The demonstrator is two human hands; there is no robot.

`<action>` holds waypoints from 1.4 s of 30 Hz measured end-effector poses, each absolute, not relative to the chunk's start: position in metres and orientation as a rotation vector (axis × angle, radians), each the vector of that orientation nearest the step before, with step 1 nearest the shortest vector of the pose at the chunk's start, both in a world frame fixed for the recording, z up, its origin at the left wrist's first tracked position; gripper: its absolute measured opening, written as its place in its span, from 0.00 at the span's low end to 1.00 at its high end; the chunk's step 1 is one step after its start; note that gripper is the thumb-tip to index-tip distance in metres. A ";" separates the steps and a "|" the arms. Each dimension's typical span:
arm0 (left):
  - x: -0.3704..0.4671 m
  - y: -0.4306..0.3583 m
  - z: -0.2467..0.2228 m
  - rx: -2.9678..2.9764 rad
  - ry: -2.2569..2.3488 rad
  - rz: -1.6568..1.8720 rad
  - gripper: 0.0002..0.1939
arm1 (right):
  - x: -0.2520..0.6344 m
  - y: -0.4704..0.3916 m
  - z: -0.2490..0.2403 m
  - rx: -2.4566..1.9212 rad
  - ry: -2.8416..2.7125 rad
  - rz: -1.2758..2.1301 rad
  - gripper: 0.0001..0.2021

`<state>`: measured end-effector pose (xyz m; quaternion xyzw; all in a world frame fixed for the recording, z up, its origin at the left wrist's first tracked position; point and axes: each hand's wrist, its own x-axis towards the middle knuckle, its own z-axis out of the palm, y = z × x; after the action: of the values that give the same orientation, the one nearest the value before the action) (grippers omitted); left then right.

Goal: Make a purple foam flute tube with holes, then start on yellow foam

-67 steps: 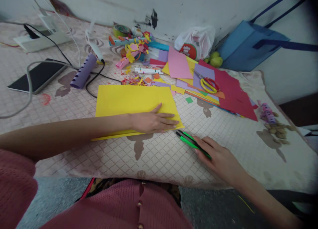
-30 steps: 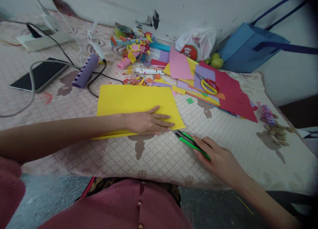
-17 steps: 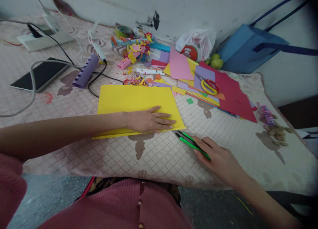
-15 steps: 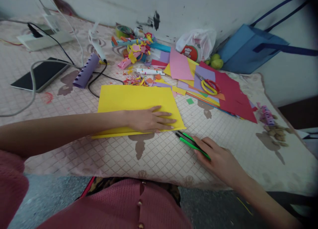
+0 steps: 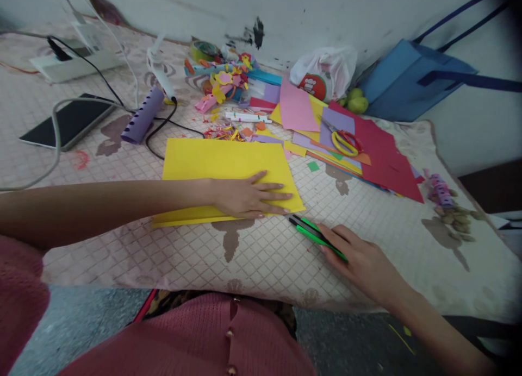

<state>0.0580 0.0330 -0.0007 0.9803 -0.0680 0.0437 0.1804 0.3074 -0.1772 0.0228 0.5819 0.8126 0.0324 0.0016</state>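
Observation:
A sheet of yellow paper (image 5: 224, 156) lies on the table, with a narrow folded strip along its near edge. My left hand (image 5: 250, 196) rests flat on its right part, fingers spread and pressing it down. In my right hand (image 5: 359, 259) is a green and black utility knife (image 5: 312, 232). Its tip points up and left, close to the paper's near right edge and just beside my left fingertips. Whether the blade touches the paper I cannot tell. My left forearm hides part of the sheet.
Behind the sheet lie paper scraps (image 5: 224, 132), coloured papers (image 5: 383, 158) and scissors (image 5: 345, 141). At left are a purple paper tube (image 5: 142, 115), a glue gun (image 5: 161, 74), a tablet (image 5: 69, 120) and cables. A blue bag (image 5: 411, 82) stands back right.
The knife tip sits slightly closer to the paper's near edge by my left fingers. Otherwise the hands and the sheet hold almost the same place; the view has shifted a little.

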 end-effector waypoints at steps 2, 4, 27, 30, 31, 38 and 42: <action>0.058 0.033 0.000 2.777 -0.196 0.105 0.26 | 0.308 -0.177 0.022 1.816 2.555 0.112 0.21; 0.058 0.033 0.000 2.782 -0.188 0.083 0.26 | 0.309 -0.177 0.022 1.809 2.560 0.117 0.21; 0.064 0.026 0.004 2.826 -0.086 -0.028 0.24 | 0.307 -0.177 0.022 1.906 2.565 -0.094 0.20; 0.064 0.027 0.003 2.813 -0.093 0.018 0.24 | 0.308 -0.177 0.024 1.879 2.586 -0.171 0.20; 0.064 0.027 0.002 2.805 -0.100 0.045 0.24 | 0.307 -0.177 0.025 1.878 2.595 -0.196 0.20; 0.064 0.028 0.000 2.777 -0.088 0.043 0.24 | 0.308 -0.181 0.026 1.940 2.582 -0.271 0.20; 0.065 0.025 0.004 2.684 -0.003 0.050 0.25 | 0.314 -0.187 0.025 1.975 2.565 -0.283 0.20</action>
<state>0.0646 0.0253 0.0043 0.9738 -0.0012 0.0183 0.2268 0.3140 -0.1868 0.0245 0.6069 0.7882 -0.0869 -0.0538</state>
